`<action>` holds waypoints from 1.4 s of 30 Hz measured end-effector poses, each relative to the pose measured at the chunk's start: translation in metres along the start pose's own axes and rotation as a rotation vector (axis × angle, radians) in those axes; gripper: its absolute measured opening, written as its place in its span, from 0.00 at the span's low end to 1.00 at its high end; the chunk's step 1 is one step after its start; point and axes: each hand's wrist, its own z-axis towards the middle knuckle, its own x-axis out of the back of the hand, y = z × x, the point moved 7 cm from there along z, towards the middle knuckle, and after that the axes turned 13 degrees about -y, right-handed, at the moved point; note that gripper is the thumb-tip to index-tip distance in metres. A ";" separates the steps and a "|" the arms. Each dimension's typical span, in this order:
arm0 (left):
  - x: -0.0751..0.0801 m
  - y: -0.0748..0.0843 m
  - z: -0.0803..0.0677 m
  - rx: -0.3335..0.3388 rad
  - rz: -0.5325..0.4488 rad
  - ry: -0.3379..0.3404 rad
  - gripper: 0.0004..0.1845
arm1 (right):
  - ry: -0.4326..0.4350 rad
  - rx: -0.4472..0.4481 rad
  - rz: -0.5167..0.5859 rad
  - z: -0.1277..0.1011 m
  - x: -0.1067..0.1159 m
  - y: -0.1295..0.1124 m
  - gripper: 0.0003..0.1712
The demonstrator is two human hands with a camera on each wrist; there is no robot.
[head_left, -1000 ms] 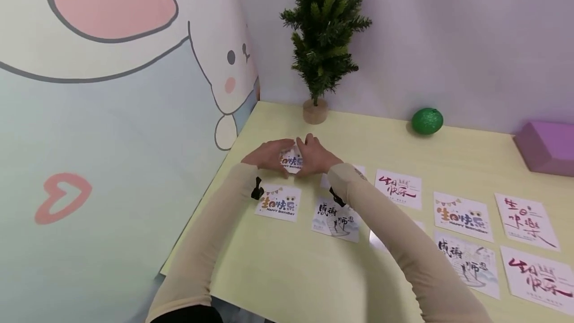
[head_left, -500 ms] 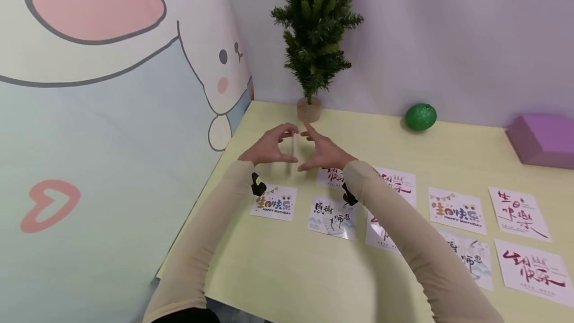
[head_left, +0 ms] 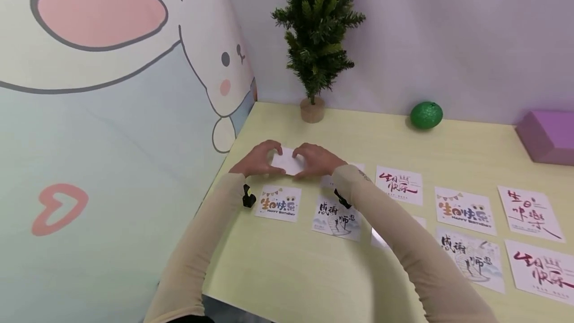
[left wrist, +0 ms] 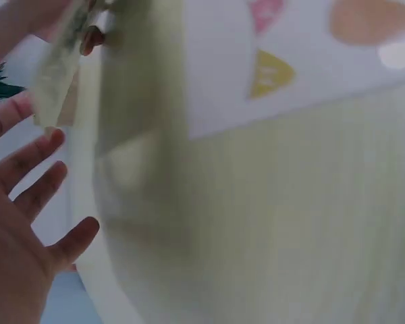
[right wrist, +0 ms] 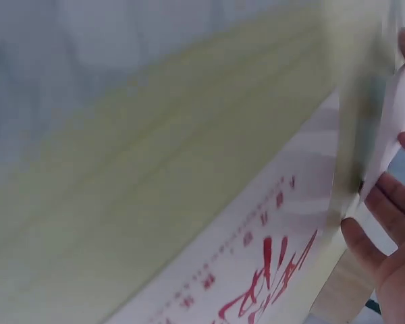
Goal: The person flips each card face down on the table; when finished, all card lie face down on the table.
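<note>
Head view shows both hands meeting near the counter's [head_left: 287,273] left edge, toward its back left corner, with a small white card [head_left: 288,162] between them. The left hand [head_left: 256,159] curls its fingers round the card's left side and the right hand [head_left: 317,160] curls round its right side, so each pinches one end while the blank face turns up; the card sits at or just above the counter, and which cannot be told. In the left wrist view the card [left wrist: 57,74] shows edge-on and blurred above spread fingers [left wrist: 27,182], and in the right wrist view a pale sheet [right wrist: 385,135] stands just beside the fingertips [right wrist: 391,196]. Judging by how thin it looks from the side, the card is very light and only slightly stiff: it should bend or crease under a hard squeeze and may slip on a glossy face, so a gentle pinch at opposite edges, thumb on one face and fingers on the other, looks the safest hold. Lifting it flat off the counter would likely call for a fingernail under an edge or sliding it first. Printed cards lie in rows from just in front of the hands out toward the right edge, among them an orange one [head_left: 278,204] and a red one [head_left: 399,185]. A small tree [head_left: 316,39], a green egg [head_left: 426,115] and a purple block [head_left: 549,136] stand along the back edge.
</note>
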 end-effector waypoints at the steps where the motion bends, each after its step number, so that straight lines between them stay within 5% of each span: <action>1: -0.003 -0.002 0.002 0.020 0.028 -0.017 0.26 | -0.011 -0.019 -0.025 -0.001 -0.001 0.000 0.40; 5: -0.009 -0.005 0.008 0.088 0.147 -0.042 0.26 | -0.027 -0.078 -0.094 -0.005 0.003 -0.002 0.36; 11: -0.005 0.011 0.015 0.078 0.193 -0.023 0.28 | -0.048 -0.074 -0.109 -0.015 0.009 0.006 0.39; 16: -0.011 0.062 0.035 -0.026 0.241 -0.054 0.38 | -0.011 -0.070 -0.065 -0.050 0.023 0.025 0.45; 20: -0.040 0.103 0.053 -0.101 0.301 -0.150 0.48 | 0.011 -0.148 -0.102 -0.094 0.024 0.045 0.49; 23: -0.059 0.119 0.059 -0.110 0.335 -0.226 0.52 | 0.003 -0.217 -0.131 -0.115 0.016 0.057 0.55; 30: -0.072 0.125 0.067 -0.062 0.358 -0.221 0.50 | 0.002 -0.254 -0.116 -0.126 0.006 0.060 0.60; 42: -0.081 0.136 0.079 -0.099 0.373 -0.229 0.49 | -0.045 -0.250 -0.097 -0.135 0.000 0.064 0.61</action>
